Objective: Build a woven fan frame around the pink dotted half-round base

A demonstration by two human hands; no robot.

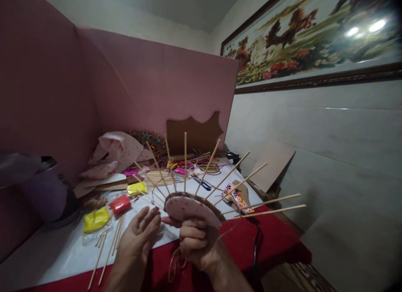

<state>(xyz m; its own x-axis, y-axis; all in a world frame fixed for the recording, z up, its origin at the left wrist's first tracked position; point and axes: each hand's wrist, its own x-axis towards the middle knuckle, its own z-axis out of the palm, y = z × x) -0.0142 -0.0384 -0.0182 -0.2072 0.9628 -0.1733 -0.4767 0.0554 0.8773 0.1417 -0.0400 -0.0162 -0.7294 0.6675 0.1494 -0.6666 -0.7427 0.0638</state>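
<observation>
In the head view my right hand (195, 241) grips the lower edge of a round disc (188, 208) covered in pale cloth with red spots. Thin wooden sticks (185, 162) fan out from the disc's brown woven rim. To the left of the disc, my left hand (141, 229) has its fingers stretched out and holds nothing I can see. A thin strand shows by its fingertips. Loose twine (176, 260) hangs below my right hand.
Yellow clay packets (96, 220) and a red packet (120, 204) lie at left beside loose sticks. Blue-handled snips (202, 182), coloured cords and spotted cloth (117, 151) are behind. A purple bucket (50, 191) stands far left. Pink panels (150, 82) border the table.
</observation>
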